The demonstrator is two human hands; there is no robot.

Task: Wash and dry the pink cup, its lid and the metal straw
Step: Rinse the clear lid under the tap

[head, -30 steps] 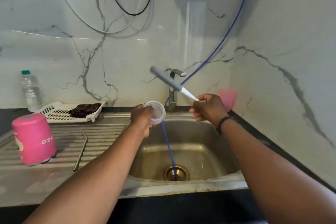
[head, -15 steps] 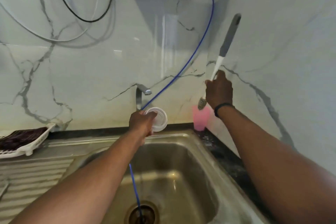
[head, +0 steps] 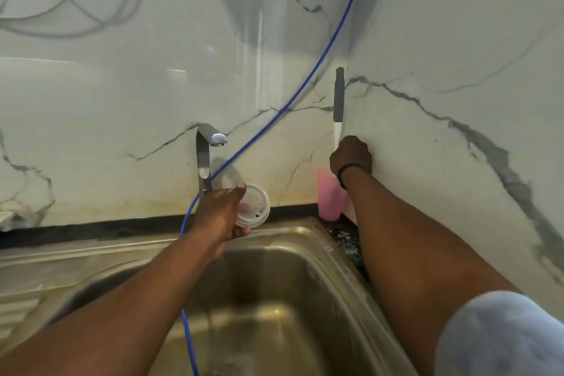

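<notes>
Left hand [head: 224, 214] fingers pinch clear lid [head: 252, 206] on edge, face pointing right. Right hand [head: 351, 157] fingers clamp brush [head: 338, 101], long axis vertical, handle up, over far-right pink holder [head: 329, 198].

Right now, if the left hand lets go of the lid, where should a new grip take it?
Judging from its pose: pinch the lid by the bare right rim, coming from the right. It is tilted on edge, the left hand covers its left side, and the tap crowds there.
</notes>
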